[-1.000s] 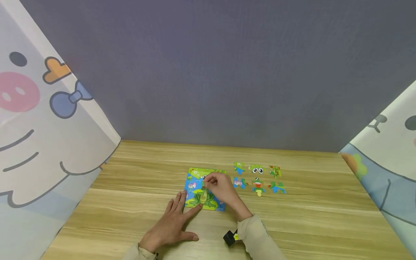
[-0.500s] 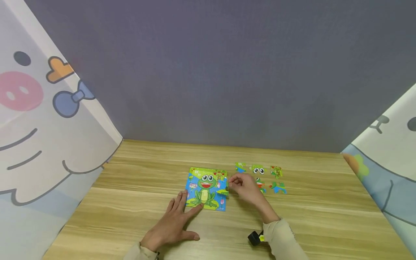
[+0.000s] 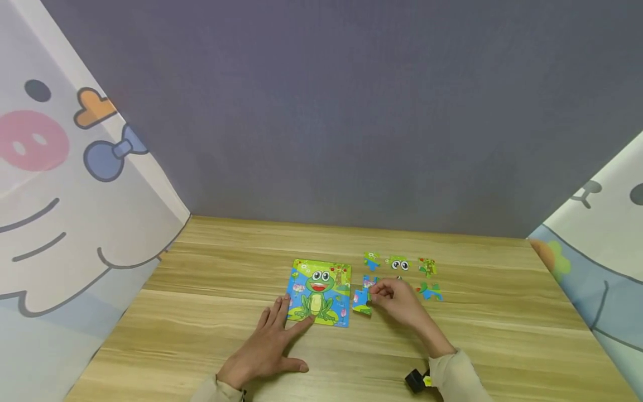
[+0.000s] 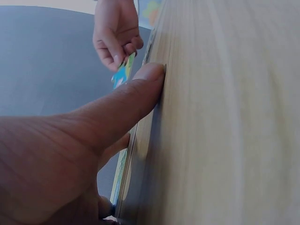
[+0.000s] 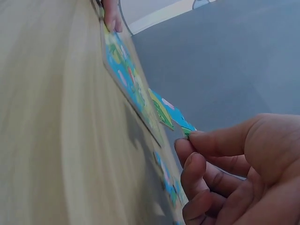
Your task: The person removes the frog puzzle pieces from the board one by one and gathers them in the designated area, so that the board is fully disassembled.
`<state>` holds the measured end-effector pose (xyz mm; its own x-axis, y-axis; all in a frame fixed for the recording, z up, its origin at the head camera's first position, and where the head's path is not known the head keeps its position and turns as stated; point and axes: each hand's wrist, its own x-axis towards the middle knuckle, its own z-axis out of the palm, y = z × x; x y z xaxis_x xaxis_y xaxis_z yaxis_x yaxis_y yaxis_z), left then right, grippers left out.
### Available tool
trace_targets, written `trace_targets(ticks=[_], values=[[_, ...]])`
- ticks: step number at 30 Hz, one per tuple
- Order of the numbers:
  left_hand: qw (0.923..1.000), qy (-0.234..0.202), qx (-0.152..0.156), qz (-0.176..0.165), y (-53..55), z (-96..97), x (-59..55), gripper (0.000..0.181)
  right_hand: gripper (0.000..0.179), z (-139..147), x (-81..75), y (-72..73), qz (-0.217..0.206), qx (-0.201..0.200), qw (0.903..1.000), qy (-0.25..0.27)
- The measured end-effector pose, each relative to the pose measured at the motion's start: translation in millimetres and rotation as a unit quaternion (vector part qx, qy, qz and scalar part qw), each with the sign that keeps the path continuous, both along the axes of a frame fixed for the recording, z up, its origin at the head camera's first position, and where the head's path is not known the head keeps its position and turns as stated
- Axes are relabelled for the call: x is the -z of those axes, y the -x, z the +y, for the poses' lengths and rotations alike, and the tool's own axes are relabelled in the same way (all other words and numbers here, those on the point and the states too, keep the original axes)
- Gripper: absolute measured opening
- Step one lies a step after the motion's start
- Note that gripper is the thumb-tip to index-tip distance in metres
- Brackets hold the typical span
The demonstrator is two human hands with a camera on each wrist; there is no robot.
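Observation:
A square frog puzzle board (image 3: 326, 287) lies on the table in front of me. My left hand (image 3: 266, 346) rests with spread, straight fingers at its lower left corner, fingertips touching it. Just right of the board, my right hand (image 3: 402, 304) pinches a puzzle piece (image 3: 360, 301) by one edge between thumb and fingers. The right wrist view shows this blue and green puzzle piece (image 5: 164, 110) tilted and held above the table. Under and beside the right hand lie a pink and blue piece (image 3: 369, 280), partly covered, and another piece mostly hidden.
Loose pieces lie right of the board: a flowered corner piece (image 3: 372, 261), an eyes piece (image 3: 399, 263), a tree piece (image 3: 427, 266) and a blue-green piece (image 3: 430, 290). A grey wall (image 3: 351, 139) rises behind the wooden table (image 3: 241, 251).
My right hand has moved right, from over the board to beside it, carrying the puzzle piece and uncovering the frog picture. My left hand has stayed in place.

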<state>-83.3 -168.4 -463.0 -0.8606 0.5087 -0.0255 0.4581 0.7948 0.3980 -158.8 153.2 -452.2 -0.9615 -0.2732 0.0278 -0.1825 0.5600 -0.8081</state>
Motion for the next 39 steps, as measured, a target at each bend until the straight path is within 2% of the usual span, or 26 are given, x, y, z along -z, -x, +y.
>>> trace_targets(ticks=[7,11,15,26,39], values=[[1.0,0.002,0.0,-0.007,-0.2,0.0,-1.0,0.09,0.011,14,5.0,-5.1,-0.01,-0.032,0.9994,0.009],[1.0,0.002,0.0,-0.009,-0.4,0.0,-1.3,0.09,0.011,18,6.3,-5.7,-0.018,-0.037,0.9991,0.005],[1.0,0.001,0.002,-0.006,-0.4,0.2,-0.2,0.09,0.008,19,9.4,-5.5,-0.023,-0.036,0.9991,-0.002],[1.0,-0.001,0.001,-0.004,-1.0,1.1,-1.1,0.089,0.004,20,12.6,-6.2,0.01,-0.033,0.9991,-0.023],[1.0,-0.001,-0.001,-0.007,-0.9,0.9,0.4,0.089,0.004,19,13.4,-5.3,0.011,-0.026,0.9989,-0.037]])
